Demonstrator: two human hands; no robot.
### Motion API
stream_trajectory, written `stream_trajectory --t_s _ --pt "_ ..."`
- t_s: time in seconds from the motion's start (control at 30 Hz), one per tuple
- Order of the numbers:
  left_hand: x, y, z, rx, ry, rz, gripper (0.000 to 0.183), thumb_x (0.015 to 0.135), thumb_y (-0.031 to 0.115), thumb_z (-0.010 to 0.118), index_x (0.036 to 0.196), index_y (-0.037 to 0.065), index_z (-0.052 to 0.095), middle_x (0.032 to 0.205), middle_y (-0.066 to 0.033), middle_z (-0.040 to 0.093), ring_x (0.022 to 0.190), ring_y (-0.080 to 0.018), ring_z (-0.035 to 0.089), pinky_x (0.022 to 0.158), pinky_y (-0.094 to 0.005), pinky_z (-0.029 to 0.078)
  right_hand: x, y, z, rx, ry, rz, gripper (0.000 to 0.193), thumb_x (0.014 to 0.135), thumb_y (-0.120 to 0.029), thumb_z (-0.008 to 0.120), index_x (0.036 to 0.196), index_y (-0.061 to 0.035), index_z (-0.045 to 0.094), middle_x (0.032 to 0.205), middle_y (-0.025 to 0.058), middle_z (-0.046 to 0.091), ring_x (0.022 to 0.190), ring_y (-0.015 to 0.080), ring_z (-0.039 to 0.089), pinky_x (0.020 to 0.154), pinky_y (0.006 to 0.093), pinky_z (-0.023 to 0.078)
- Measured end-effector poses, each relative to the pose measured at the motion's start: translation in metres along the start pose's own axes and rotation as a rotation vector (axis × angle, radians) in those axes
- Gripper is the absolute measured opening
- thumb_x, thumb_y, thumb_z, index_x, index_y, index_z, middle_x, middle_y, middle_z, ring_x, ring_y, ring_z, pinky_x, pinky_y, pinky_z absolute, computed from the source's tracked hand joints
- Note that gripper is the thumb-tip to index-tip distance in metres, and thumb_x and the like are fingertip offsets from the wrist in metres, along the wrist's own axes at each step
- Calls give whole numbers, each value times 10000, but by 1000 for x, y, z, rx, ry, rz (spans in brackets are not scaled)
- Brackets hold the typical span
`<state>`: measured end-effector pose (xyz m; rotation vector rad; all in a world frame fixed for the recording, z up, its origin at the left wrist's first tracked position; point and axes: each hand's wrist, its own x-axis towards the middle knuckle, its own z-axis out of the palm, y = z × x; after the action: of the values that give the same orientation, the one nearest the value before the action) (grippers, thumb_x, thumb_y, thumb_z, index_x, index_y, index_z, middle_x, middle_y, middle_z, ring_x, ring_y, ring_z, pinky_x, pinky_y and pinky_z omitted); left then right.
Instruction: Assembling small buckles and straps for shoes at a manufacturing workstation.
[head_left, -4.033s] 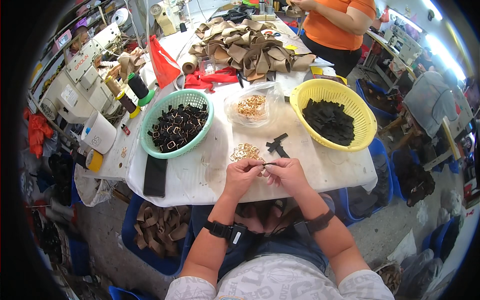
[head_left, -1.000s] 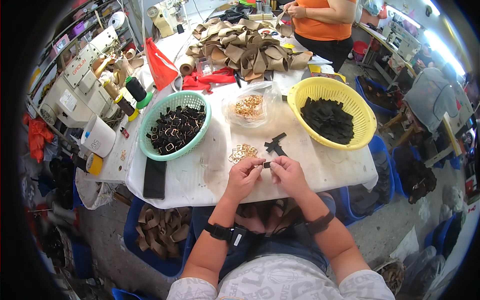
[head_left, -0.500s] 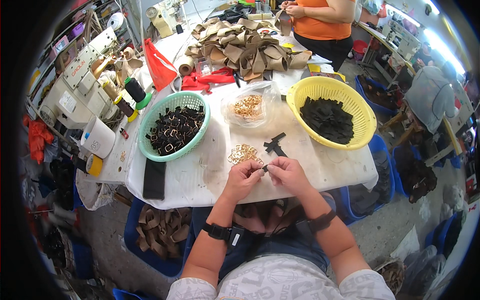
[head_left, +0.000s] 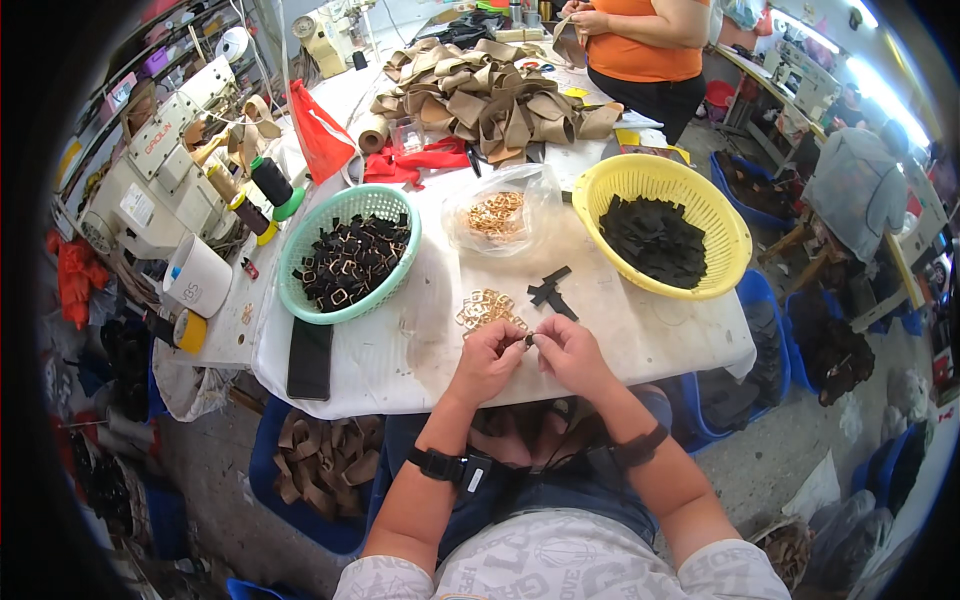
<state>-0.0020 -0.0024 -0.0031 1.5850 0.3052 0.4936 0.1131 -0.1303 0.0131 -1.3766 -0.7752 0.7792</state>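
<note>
At the near edge of the table, my left hand and my right hand meet fingertip to fingertip. Both pinch a small black strip; whether a gold buckle sits on it is hidden by the fingers. Right beyond my left hand lies a loose heap of square gold buckles. A few black strips rest crossed on the table beyond my right hand. The mint-green basket on the left holds black pieces fitted with gold buckles. Plain black strips fill the yellow basket on the right.
Between the baskets lies a clear plastic bag of gold buckles. A black phone is at the left edge. Tan fabric pieces are piled farther back, near a person in orange. Sewing machines and thread cones stand left.
My fingers have shifted slightly around the small black strip, and both hands stay in nearly the same place. In the background, a seated person in grey has changed posture.
</note>
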Motion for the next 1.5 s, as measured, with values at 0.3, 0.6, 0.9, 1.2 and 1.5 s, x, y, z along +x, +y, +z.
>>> stream_trajectory --t_s 0.3,0.6,0.9,1.2,1.5 --pt "-1 10 0 138 -43 0 89 854 82 674 843 7 628 725 22 582 612 -25 474 541 -198 404 -1 -24 -14 -486 -92 -217 112 850 -79 577 894 23 566 789 185 593 697 327 583 641 385 464" --pt "0 8 -5 140 -170 45 128 901 119 628 847 2 628 709 -18 585 657 -60 511 586 -222 424 12 -45 -17 -626 -256 -148 154 796 -102 589 875 30 590 758 192 617 712 343 604 646 391 474" --pt "-3 15 -8 -3 -36 -13 130 935 90 563 859 1 618 721 25 578 672 -55 514 620 -208 429 7 -24 -1 66 -110 55 149 898 -98 603 962 33 570 748 27 597 592 61 538 499 236 426" --pt "-3 8 -9 121 3 79 69 884 65 601 852 7 621 713 18 575 667 -57 489 598 -229 419 6 -7 11 -380 -20 -249 310 813 -246 728 902 3 565 672 68 583 576 151 570 517 302 434" --pt "-3 11 -5 186 -51 155 77 859 74 607 829 3 608 686 -27 554 647 -95 492 587 -254 416 19 -18 2 -644 -141 -400 402 789 -364 702 676 -7 555 597 149 560 538 323 559 519 395 434"
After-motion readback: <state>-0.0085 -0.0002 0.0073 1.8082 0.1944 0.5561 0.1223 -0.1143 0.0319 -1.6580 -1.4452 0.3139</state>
